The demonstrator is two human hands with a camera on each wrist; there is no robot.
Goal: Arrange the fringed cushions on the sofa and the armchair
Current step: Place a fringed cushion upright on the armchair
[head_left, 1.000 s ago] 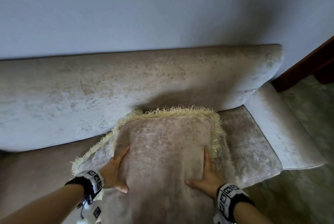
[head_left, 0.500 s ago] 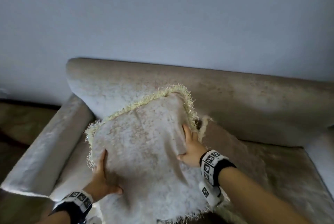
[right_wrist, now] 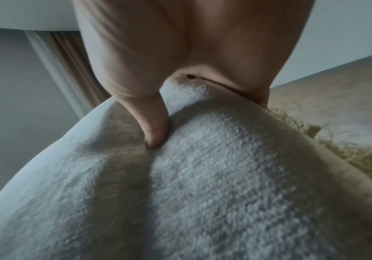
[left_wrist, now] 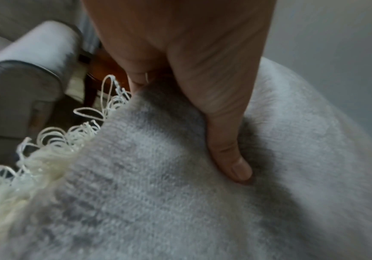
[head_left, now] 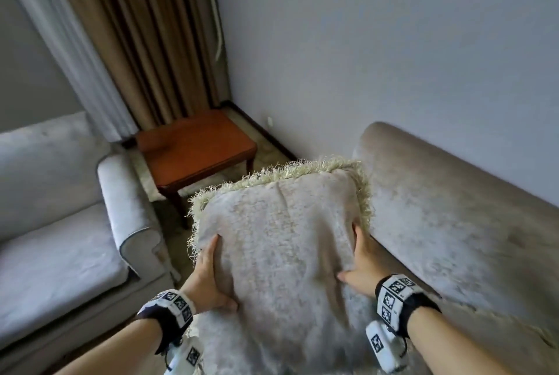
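1. Both my forearms reach forward, bare, each with a black band and white marker blocks at the wrist.
2. My left hand (head_left: 211, 278) grips the left edge of the cushion (head_left: 281, 241): thumb (left_wrist: 229, 158) pressed into the front face, fingers wrapped behind, out of sight.
3. My right hand (head_left: 363, 269) grips the right edge the same way, thumb (right_wrist: 154, 130) dug into the fabric, fingers hidden round the back.

Right hand (right_wrist: 194, 52) grips the pale cushion (right_wrist: 202, 193), thumb (right_wrist: 156, 130) dug into a crease in the cover. Cream fringe (right_wrist: 341, 154) trails at right. Curtain (right_wrist: 67, 70) hangs behind, at left.
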